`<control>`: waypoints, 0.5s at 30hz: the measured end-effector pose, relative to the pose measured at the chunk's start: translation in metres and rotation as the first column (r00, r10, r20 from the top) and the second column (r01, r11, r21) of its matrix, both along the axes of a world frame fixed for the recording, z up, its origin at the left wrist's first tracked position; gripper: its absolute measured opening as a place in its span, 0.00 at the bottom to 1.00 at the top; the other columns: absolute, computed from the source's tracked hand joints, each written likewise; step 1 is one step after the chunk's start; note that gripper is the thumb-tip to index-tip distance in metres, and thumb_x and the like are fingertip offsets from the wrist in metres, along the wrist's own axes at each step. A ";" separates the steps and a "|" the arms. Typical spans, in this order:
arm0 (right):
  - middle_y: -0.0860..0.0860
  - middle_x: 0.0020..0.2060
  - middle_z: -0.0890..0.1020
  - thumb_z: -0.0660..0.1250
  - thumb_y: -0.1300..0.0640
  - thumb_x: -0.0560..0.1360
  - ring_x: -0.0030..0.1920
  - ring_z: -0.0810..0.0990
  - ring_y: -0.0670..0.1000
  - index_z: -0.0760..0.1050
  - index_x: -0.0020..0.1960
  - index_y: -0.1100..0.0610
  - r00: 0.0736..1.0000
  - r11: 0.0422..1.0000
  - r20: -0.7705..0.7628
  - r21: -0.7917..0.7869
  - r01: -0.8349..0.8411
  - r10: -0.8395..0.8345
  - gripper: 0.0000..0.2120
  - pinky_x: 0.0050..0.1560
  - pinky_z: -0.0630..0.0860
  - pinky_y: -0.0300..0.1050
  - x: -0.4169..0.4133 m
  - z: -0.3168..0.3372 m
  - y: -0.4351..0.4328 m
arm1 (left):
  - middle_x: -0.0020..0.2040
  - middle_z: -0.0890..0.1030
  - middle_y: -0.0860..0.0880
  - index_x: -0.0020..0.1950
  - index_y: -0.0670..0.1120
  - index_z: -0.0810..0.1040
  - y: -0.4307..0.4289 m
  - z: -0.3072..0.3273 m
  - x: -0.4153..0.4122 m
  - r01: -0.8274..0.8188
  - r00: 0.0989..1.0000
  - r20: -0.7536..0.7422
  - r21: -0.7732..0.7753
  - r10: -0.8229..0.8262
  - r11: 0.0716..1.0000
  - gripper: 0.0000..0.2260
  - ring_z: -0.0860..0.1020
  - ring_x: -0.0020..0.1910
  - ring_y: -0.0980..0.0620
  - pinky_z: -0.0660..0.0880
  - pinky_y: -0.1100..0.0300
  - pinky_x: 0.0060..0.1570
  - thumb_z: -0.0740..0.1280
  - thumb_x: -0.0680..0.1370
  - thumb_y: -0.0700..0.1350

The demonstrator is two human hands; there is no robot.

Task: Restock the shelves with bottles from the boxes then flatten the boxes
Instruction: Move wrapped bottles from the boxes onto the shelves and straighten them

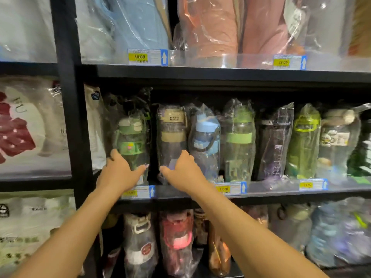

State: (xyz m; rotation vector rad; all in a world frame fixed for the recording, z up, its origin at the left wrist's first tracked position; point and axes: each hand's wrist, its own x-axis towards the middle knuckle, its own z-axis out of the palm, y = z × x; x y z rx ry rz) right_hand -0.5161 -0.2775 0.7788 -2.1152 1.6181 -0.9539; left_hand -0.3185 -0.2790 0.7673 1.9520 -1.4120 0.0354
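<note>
On the middle shelf (176,192) stands a row of water bottles, each in a clear plastic bag. My left hand (118,171) grips the lower part of the green bottle (131,141) at the row's left end, fingers on its left side and thumb across its front. My right hand (180,170) grips the bottom of the beige-lidded bottle (172,135) beside it, thumb on the left and fingers curled round the right. Both bottles stand upright on the shelf. No box is in view.
Further right in the row stand a blue-lidded bottle (206,135), green ones (239,137) and others. Bagged goods fill the shelf above (200,27), more bagged bottles the shelf below (176,241). A black upright post (68,97) stands left, with price tags (138,191) on the shelf edges.
</note>
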 end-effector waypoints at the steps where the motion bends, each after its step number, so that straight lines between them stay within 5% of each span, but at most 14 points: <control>1: 0.62 0.79 0.58 0.67 0.39 0.79 0.75 0.66 0.65 0.47 0.82 0.64 0.999 0.999 0.040 0.028 0.020 -0.021 0.47 0.70 0.70 0.58 0.005 -0.001 -0.007 | 0.79 0.62 0.33 0.82 0.39 0.44 -0.007 -0.001 0.002 0.008 0.999 -0.054 0.003 -0.008 1.000 0.53 0.69 0.73 0.33 0.71 0.41 0.65 0.71 0.75 0.68; 6: 0.64 0.80 0.55 0.68 0.42 0.80 0.77 0.63 0.64 0.36 0.81 0.66 0.988 0.994 0.128 0.078 0.075 -0.084 0.52 0.73 0.67 0.57 0.021 -0.001 -0.038 | 0.81 0.57 0.34 0.81 0.37 0.41 -0.040 -0.003 0.008 0.048 0.978 -0.204 0.008 -0.045 0.999 0.58 0.65 0.76 0.33 0.70 0.40 0.69 0.74 0.73 0.66; 10: 0.63 0.75 0.65 0.72 0.44 0.78 0.72 0.70 0.63 0.50 0.76 0.64 0.972 0.992 0.203 0.073 0.106 -0.119 0.43 0.67 0.72 0.56 0.029 -0.004 -0.057 | 0.77 0.65 0.36 0.78 0.36 0.47 -0.057 -0.013 0.007 0.022 0.971 -0.236 -0.036 -0.030 0.999 0.53 0.71 0.71 0.32 0.72 0.41 0.61 0.74 0.73 0.65; 15: 0.63 0.73 0.68 0.74 0.44 0.77 0.71 0.71 0.63 0.55 0.73 0.63 0.964 0.986 0.208 0.046 0.160 -0.166 0.40 0.66 0.73 0.55 0.034 -0.010 -0.075 | 0.75 0.69 0.37 0.76 0.37 0.52 -0.068 -0.019 0.010 -0.005 0.978 -0.208 -0.069 -0.010 0.998 0.49 0.73 0.69 0.32 0.72 0.41 0.59 0.74 0.73 0.65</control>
